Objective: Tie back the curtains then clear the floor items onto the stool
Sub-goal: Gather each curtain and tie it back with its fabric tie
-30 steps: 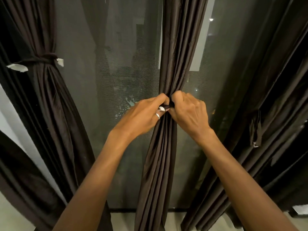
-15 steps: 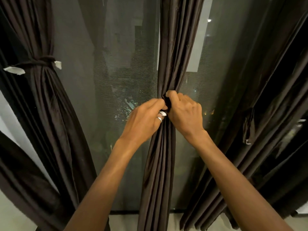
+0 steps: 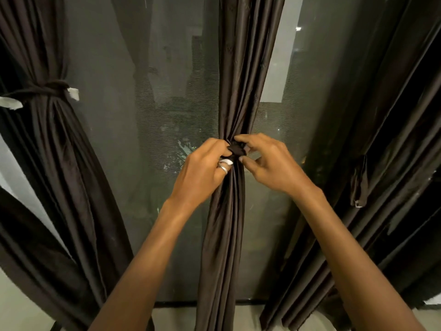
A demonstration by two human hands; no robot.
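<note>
We stand facing the middle curtain [image 3: 235, 91], a dark brown panel gathered into a narrow bunch in front of the window screen [image 3: 143, 115]. At its pinched waist sits the tie-back [image 3: 236, 150], a dark band bunched into a small knot around the folds, and both our hands meet on it.

Our left hand [image 3: 202, 168] has its fingers curled tight, pinching the knot's left side and the tie-back's white tab [image 3: 226, 161]. A silver ring [image 3: 223, 168] shows on one finger. Our right hand [image 3: 269, 163] is more loosely curled: the forefinger hooks over the top of the knot and the thumb comes up just under it, so the knot sits between them.

The left curtain [image 3: 55, 151] is already gathered, with its own band [image 3: 47, 88] knotted around it and white ends sticking out on either side. The right curtain [image 3: 381, 139] hangs in loose folds, a short dark strap [image 3: 359, 182] dangling against it. A strip of pale floor [image 3: 23, 306] shows below the hems.
</note>
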